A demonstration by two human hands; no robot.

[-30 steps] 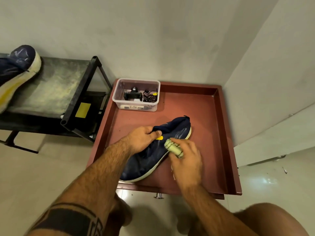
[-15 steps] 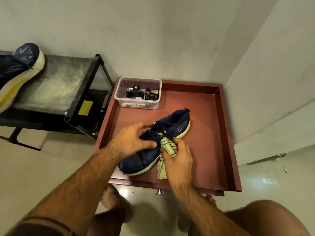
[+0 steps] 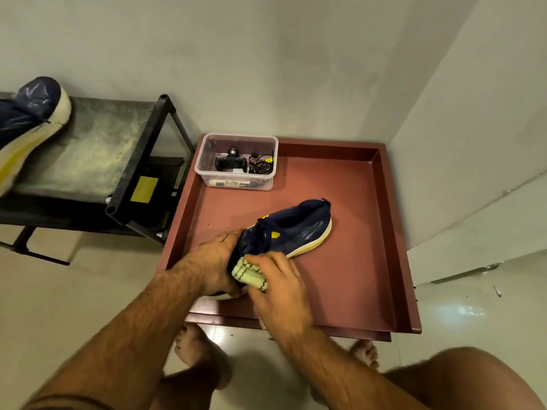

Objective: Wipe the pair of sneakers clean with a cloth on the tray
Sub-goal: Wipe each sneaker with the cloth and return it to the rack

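On the tray (image 3: 381, 232), right hand (image 3: 278, 288) presses cloth (image 3: 248, 275) against sneaker (image 3: 293, 229).

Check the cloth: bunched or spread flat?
Bunched. The cloth is a wad gripped by the right hand against the sneaker.

A navy sneaker with a white-and-yellow sole (image 3: 291, 229) lies on the red-brown metal tray (image 3: 364, 261), heel toward the far right, toe toward the near left. The left hand (image 3: 217, 264) grips the toe end. The right hand (image 3: 279, 287) presses a bunched pale green cloth (image 3: 248, 273) against the sneaker's toe area. A clear plastic box holding small black gadgets and cables (image 3: 236, 161) sits in the tray's far left corner. On the dark metal rack (image 3: 88, 155) at left rests the second navy sneaker (image 3: 28, 119).
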